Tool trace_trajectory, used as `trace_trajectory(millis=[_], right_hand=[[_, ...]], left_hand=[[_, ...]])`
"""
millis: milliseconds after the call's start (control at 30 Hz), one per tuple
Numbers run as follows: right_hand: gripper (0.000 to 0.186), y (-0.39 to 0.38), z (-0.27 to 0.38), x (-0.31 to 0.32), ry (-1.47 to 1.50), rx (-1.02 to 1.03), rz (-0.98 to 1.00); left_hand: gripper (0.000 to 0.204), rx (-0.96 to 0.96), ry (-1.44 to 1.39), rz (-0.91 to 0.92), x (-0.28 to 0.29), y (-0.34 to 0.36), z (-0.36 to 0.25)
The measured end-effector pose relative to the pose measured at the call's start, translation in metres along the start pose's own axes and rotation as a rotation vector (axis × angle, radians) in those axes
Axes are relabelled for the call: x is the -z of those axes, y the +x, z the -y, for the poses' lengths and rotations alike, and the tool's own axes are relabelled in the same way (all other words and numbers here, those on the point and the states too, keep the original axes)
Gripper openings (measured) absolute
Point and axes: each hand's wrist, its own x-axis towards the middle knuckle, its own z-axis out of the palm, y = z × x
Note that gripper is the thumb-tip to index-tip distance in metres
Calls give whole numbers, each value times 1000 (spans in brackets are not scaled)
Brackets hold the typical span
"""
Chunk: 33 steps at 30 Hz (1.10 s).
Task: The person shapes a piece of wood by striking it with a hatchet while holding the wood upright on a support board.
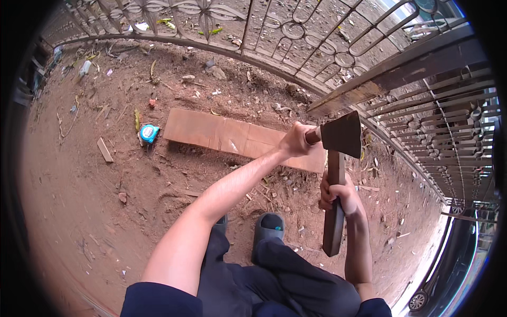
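Left hand (297, 140) wrapped round the short visible length of handle of an axe (342, 133), fist tight, dark broad head sticking out to the right. Right hand (342, 196) lower down, fingers curled round the middle of a dark wooden bar (334, 232), held roughly upright with a slight tilt. Axe head sits right at the bar's top end, overlapping it in view; can't tell if they touch. Both pieces held up off the ground (95, 201). Brown plank (195, 129) lies flat on the dirt beyond, running left to right, its right part passing behind the left hand; small pale mark near the middle. Blue tape measure (149, 133) on the dirt just off the plank's left end, yellowish leaf (137, 120) beside it. Small wood offcut (104, 150) farther left. Pebbles, dry leaves and litter scattered about. Grey sandal (266, 232) and dark trousers (237, 285) at lower centre. Ornate metal fence (293, 31) across the top, brown post (406, 68) slanting at upper right, dark car (449, 269) at the lower right rim.
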Motion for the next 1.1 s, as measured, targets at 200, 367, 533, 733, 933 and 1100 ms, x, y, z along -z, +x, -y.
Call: trace_trajectory(millis=[200,367,533,733,933,1100], right_hand=[[18,2,-9,22,187,158,79],[13,56,-97,64,129,184,-99],[11,99,-181,95,64,109,-194],[8,134,-224,93,254,5,-77],[10,130,-224,97,347,1,-52],[10,133,-221,95,315,-7,-7]], left_hand=[[14,90,-13,56,10,-6,12],[23,204,78,223,18,3,-3],[27,50,-98,139,1,15,-15],[24,184,-182,120,5,5,2],[18,89,-165,152,1,7,-1],[26,345,-881,-285,88,0,33]])
